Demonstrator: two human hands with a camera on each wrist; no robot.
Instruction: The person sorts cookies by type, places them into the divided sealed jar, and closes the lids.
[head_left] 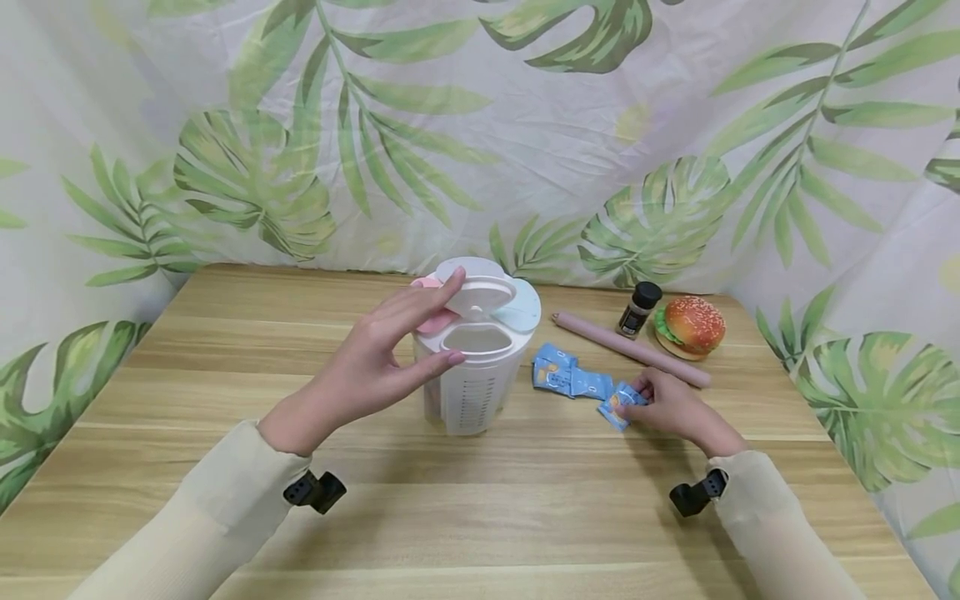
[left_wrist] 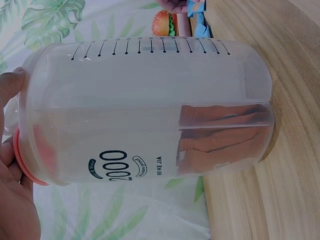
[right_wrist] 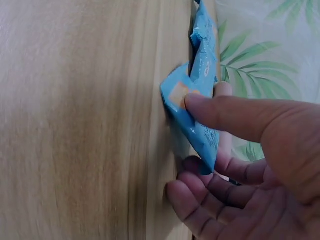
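Observation:
A clear lidded container [head_left: 480, 392] stands upright on the table, with one lid flap [head_left: 483, 296] raised over an opening. My left hand [head_left: 375, 354] reaches across its top, fingers extended against the flap and thumb by the front rim. In the left wrist view, brown-orange packets [left_wrist: 225, 140] lie inside at the container's bottom. My right hand [head_left: 671, 408] pinches a small blue snack packet [head_left: 621, 406] between thumb and fingers; the right wrist view shows the thumb on the printed packet [right_wrist: 187, 107]. More blue packets [head_left: 555, 369] lie between it and the container.
Behind the blue packets lies a long mauve stick [head_left: 630, 348]. Farther back stand a black-capped jar [head_left: 639, 310] and a toy-like burger [head_left: 692, 327]. A leaf-print cloth [head_left: 420, 125] hangs behind the wooden table [head_left: 480, 517].

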